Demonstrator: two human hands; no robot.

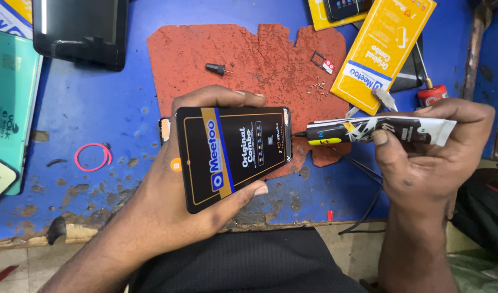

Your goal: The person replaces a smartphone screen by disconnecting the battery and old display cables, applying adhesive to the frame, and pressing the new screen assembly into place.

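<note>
While the head camera looks straight down at the bench, I see my left hand (173,179) at centre frame cupping a black phone screen panel (232,154), thumb along its lower edge and fingertips curled over its top edge, so the hand is clamped around it and not spread. The panel carries a protective film with a gold and blue stripe and sits tilted, its right end lying just over the red mat (259,59). My right hand (422,146) at right of frame pinches a black-and-white glue tube (379,131), thumb on top and fingers wrapped beneath; the tube lies nearly level with its thin dark nozzle pointing left and meeting the panel's right edge, touching or almost touching, I cannot tell which. Behind, the worn red mat rests on the blue table (86,108). On the mat: a small black cone-shaped tip (216,69) at upper centre, a SIM tray (322,59) and a scatter of tiny screws (316,88) toward upper right. A yellow packet (381,46) lies angled at upper right, a red-handled tool (432,93) beside it. A pink rubber band (92,156) sits at left, a dark tablet (81,30) at upper left, a teal box (10,103) along the left edge.
</note>
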